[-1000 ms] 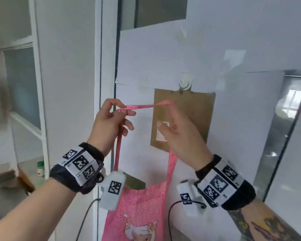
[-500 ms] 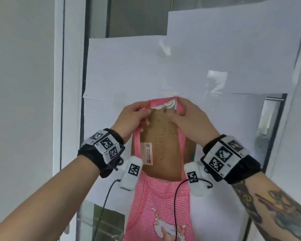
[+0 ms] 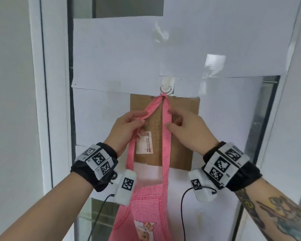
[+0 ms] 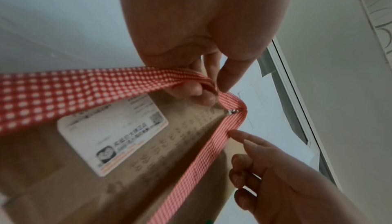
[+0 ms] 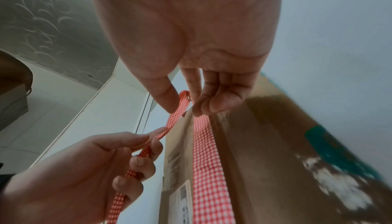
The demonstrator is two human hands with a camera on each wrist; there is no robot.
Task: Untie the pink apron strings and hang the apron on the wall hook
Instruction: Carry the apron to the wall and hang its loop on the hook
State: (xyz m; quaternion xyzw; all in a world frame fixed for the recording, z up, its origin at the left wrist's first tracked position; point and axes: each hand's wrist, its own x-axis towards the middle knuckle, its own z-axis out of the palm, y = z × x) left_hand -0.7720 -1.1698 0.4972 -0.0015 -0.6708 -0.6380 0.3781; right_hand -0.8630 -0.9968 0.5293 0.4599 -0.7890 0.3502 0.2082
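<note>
I have both forearms raised toward the wall, wrists level, hands flanking the strap (image 3: 166,136) just below the hook (image 3: 166,86). My left hand (image 3: 127,127) is turned palm inward, its fingers (image 4: 203,93) curled and pinching the left run of the strap, which bunches and folds where they grip it. My right hand (image 3: 189,131) sits beside the right run with thumb and forefinger extended and relaxed; the thumb tip (image 5: 167,100) lies against the strap's edge, but from the right wrist view I can't quite tell whether the other fingertips touch the cloth or only the cardboard (image 3: 182,129) behind it. I'd call that hand released, gripping nothing.

The apron (image 3: 146,211) hangs from the hook by its strap loop, the two runs meeting at a point under the hook and spreading downward to the bib, which drops between my wrists. It lies flat against the cardboard sheet, and the left run crosses beside a white label (image 3: 145,145) stuck to that sheet.
</note>
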